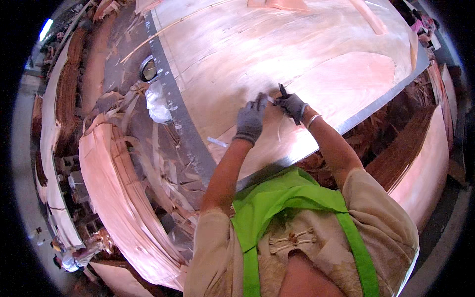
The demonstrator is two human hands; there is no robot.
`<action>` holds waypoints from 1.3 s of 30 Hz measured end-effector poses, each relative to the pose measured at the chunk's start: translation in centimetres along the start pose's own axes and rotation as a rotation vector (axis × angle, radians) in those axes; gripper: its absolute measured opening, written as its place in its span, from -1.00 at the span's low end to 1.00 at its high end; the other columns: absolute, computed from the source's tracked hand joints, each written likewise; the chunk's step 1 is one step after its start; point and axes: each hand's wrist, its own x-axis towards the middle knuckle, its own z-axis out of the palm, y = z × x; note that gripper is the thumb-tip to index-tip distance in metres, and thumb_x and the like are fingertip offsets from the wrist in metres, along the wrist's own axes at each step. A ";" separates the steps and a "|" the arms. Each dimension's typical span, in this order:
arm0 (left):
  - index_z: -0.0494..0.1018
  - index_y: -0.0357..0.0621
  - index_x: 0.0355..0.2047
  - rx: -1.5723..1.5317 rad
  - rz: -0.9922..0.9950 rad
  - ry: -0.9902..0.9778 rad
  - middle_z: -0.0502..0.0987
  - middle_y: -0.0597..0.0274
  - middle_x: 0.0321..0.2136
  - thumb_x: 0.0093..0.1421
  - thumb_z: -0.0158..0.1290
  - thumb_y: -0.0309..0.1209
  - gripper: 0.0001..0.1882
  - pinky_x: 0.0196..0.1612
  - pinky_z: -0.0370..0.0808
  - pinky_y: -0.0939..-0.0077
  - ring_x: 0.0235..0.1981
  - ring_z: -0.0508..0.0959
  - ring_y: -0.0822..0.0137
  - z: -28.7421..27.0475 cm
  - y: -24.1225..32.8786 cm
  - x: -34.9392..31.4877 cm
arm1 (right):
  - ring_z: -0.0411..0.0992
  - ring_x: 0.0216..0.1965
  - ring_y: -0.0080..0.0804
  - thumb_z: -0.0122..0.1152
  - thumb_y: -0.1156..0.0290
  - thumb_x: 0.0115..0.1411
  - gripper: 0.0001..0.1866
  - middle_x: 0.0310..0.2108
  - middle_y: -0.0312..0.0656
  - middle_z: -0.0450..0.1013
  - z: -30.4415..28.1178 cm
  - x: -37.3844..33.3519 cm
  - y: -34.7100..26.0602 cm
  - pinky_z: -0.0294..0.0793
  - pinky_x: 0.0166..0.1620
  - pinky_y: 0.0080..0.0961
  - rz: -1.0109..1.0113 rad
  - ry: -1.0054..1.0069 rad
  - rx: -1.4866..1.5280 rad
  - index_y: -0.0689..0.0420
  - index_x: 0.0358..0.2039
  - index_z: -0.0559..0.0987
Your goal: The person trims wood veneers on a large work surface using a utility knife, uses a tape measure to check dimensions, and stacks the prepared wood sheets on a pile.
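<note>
My left hand (250, 120), in a grey glove, lies on a broad pale wood veneer sheet (217, 64) with its fingers stretched forward. Its fingertips are close to a small whitish strip (270, 99) between my hands; whether they touch it I cannot tell. My right hand (293, 106), also gloved in grey, is closed around a slim black tool (282, 90) that pokes out at both ends of the fist. The tool's exact kind is too small to make out. A separate pinkish veneer piece (354, 74) lies on the sheet to the right.
Dark edging (180, 106) borders the work surface. Left of it are a roll of tape (148, 68) and a crumpled clear plastic bag (158, 103). Veneer stacks stand at left (116, 188) and right (420, 168), with torn scraps around. A thin stick (163, 30) crosses the far left edge.
</note>
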 end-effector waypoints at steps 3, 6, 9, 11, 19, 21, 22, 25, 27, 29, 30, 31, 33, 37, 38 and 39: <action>0.25 0.01 0.04 -0.042 0.049 0.018 0.30 0.19 0.04 0.03 -0.09 -0.39 -0.51 -0.32 0.38 0.26 -0.14 0.39 0.20 3.1 1.3 1.6 | 0.20 -0.63 -0.63 0.15 0.34 0.09 -0.29 -0.51 -0.38 0.38 0.0 -0.3 -0.5 0.21 -0.61 -0.69 -0.099 -0.068 0.043 -0.05 0.23 0.07; 0.28 0.08 -0.03 0.040 0.083 0.047 0.33 0.20 -0.02 0.03 -0.04 -0.31 -0.57 -0.40 0.40 0.27 -0.16 0.39 0.17 4.9 1.4 1.7 | 0.23 -0.69 -0.60 0.10 0.31 0.10 -0.32 -0.59 -0.33 0.36 -1.7 -0.8 -0.9 0.22 -0.66 -0.61 -0.109 -0.139 -0.079 -0.05 0.22 0.07; 0.31 0.16 -0.08 0.108 0.067 0.053 0.35 0.21 -0.04 0.04 -0.02 -0.29 -0.62 -0.47 0.41 0.26 -0.14 0.39 0.15 5.7 1.5 1.5 | 0.34 -0.56 -0.55 0.13 0.41 0.06 -0.34 -0.47 -0.27 0.43 -3.2 -1.7 -0.6 0.38 -0.52 -0.58 -0.086 -0.194 -0.134 0.06 0.18 0.15; 0.32 0.19 -0.08 0.112 0.054 0.063 0.35 0.21 -0.04 0.04 -0.02 -0.29 -0.63 -0.48 0.41 0.25 -0.11 0.39 0.14 6.0 1.5 1.5 | 0.35 -0.55 -0.53 0.14 0.41 0.05 -0.35 -0.47 -0.25 0.43 -4.1 -2.1 1.7 0.39 -0.50 -0.56 -0.035 -0.207 -0.049 0.08 0.17 0.16; 0.31 0.15 -0.05 -0.089 0.015 0.044 0.32 0.20 -0.01 0.07 -0.09 -0.31 -0.62 -0.33 0.40 0.21 0.01 0.31 0.09 6.3 1.4 2.3 | 0.35 -0.58 -0.49 0.16 0.42 0.03 -0.64 -0.55 -0.27 0.42 -0.9 2.4 17.1 0.32 -0.52 -0.53 -0.271 -0.106 -0.326 0.21 -0.13 0.41; 0.35 0.09 -0.14 -0.095 0.021 0.090 0.34 0.19 -0.06 0.11 -0.10 -0.26 -0.72 -0.24 0.39 0.19 -0.07 0.36 0.11 5.0 0.9 2.1 | 0.30 -0.57 -0.53 0.12 0.38 0.08 -0.79 -0.57 -0.33 0.38 0.3 -1.0 10.7 0.28 -0.51 -0.55 -0.067 -0.156 -0.204 0.19 -0.28 0.43; 0.36 0.08 -0.15 -0.196 -0.038 0.083 0.37 0.16 -0.09 0.12 -0.12 -0.29 -0.74 -0.21 0.38 0.19 -0.09 0.38 0.08 5.3 0.3 2.3 | 0.28 -0.57 -0.56 0.10 0.37 0.11 -0.84 -0.59 -0.36 0.36 0.9 -3.1 5.9 0.26 -0.51 -0.56 0.059 -0.180 -0.161 0.18 -0.36 0.44; 0.38 0.04 -0.17 -0.353 0.055 0.147 0.41 0.09 -0.17 0.16 -0.14 -0.30 -0.76 -0.18 0.37 0.19 -0.15 0.41 0.02 4.6 -3.0 3.1 | 0.22 -0.56 -0.61 0.05 0.34 0.16 -0.81 -0.62 -0.43 0.31 1.7 -2.3 -0.1 0.22 -0.51 -0.57 -0.049 -0.153 -0.186 0.17 -0.51 0.44; 0.38 -0.02 -0.14 -0.262 -0.251 -0.207 0.44 0.01 -0.23 0.18 -0.18 -0.34 -0.74 -0.21 0.35 0.07 -0.24 0.43 -0.04 5.2 -8.1 3.6 | 0.18 -0.56 -0.61 0.03 0.35 0.18 -0.81 -0.62 -0.45 0.27 2.1 0.9 -1.1 0.23 -0.50 -0.55 -0.365 -0.103 -0.260 0.17 -0.51 0.41; 0.41 -0.02 -0.18 -0.024 -0.296 0.344 0.43 0.07 -0.23 0.17 -0.19 -0.29 -0.73 -0.26 0.30 0.08 -0.22 0.39 0.02 6.4 -14.2 3.6 | 0.17 -0.55 -0.54 0.05 0.34 0.17 -0.79 -0.64 -0.32 0.28 3.0 4.3 -3.6 0.28 -0.46 -0.50 -0.427 -0.144 -0.335 0.23 -0.47 0.39; 0.40 -0.05 -0.17 -0.179 -0.423 0.020 0.41 0.11 -0.17 0.18 -0.22 -0.32 -0.72 -0.15 0.29 0.11 -0.12 0.35 0.02 4.3 -16.9 4.5 | 0.19 -0.53 -0.56 0.03 0.33 0.18 -0.77 -0.63 -0.30 0.31 3.8 5.8 -5.2 0.30 -0.44 -0.50 -0.491 -0.127 -0.339 0.26 -0.48 0.38; 0.40 -0.03 -0.17 -0.073 -0.423 0.043 0.41 0.13 -0.16 0.17 -0.21 -0.34 -0.73 -0.14 0.29 0.12 -0.13 0.35 0.03 4.7 -19.8 4.6 | 0.22 -0.57 -0.60 0.05 0.32 0.17 -0.76 -0.65 -0.31 0.34 5.3 8.0 -5.5 0.30 -0.49 -0.54 -0.696 -0.077 -0.289 0.25 -0.48 0.41; 0.41 -0.01 -0.17 0.072 -0.413 0.075 0.41 0.16 -0.15 0.15 -0.20 -0.37 -0.73 -0.13 0.30 0.16 -0.14 0.36 0.06 4.7 -24.0 4.7 | 0.26 -0.62 -0.67 0.09 0.34 0.15 -0.81 -0.64 -0.36 0.36 7.0 10.0 -9.1 0.28 -0.54 -0.63 -0.328 -0.238 -0.290 0.23 -0.44 0.50; 0.41 0.05 -0.15 0.119 -0.370 0.112 0.41 0.20 -0.16 0.11 -0.16 -0.35 -0.71 -0.16 0.31 0.20 -0.17 0.39 0.14 4.1 -28.3 5.1 | 0.26 -0.67 -0.63 0.13 0.28 0.12 -0.78 -0.69 -0.37 0.32 11.3 16.6 -11.8 0.26 -0.57 -0.61 -0.302 -0.301 -0.244 0.18 -0.50 0.50; 0.41 0.06 -0.15 0.106 -0.376 0.115 0.41 0.21 -0.16 0.11 -0.15 -0.34 -0.71 -0.16 0.32 0.21 -0.17 0.40 0.16 4.3 -29.0 4.7 | 0.26 -0.67 -0.63 0.14 0.26 0.12 -0.77 -0.69 -0.38 0.32 13.0 17.2 -13.3 0.25 -0.59 -0.62 -0.295 -0.317 -0.246 0.17 -0.52 0.50; 0.39 0.05 -0.13 0.109 -0.422 0.080 0.41 0.22 -0.15 0.10 -0.15 -0.34 -0.70 -0.16 0.32 0.21 -0.17 0.40 0.16 4.2 -29.1 4.9 | 0.26 -0.68 -0.63 0.15 0.25 0.11 -0.76 -0.70 -0.38 0.32 14.1 18.1 -14.3 0.23 -0.60 -0.62 -0.286 -0.320 -0.243 0.16 -0.54 0.50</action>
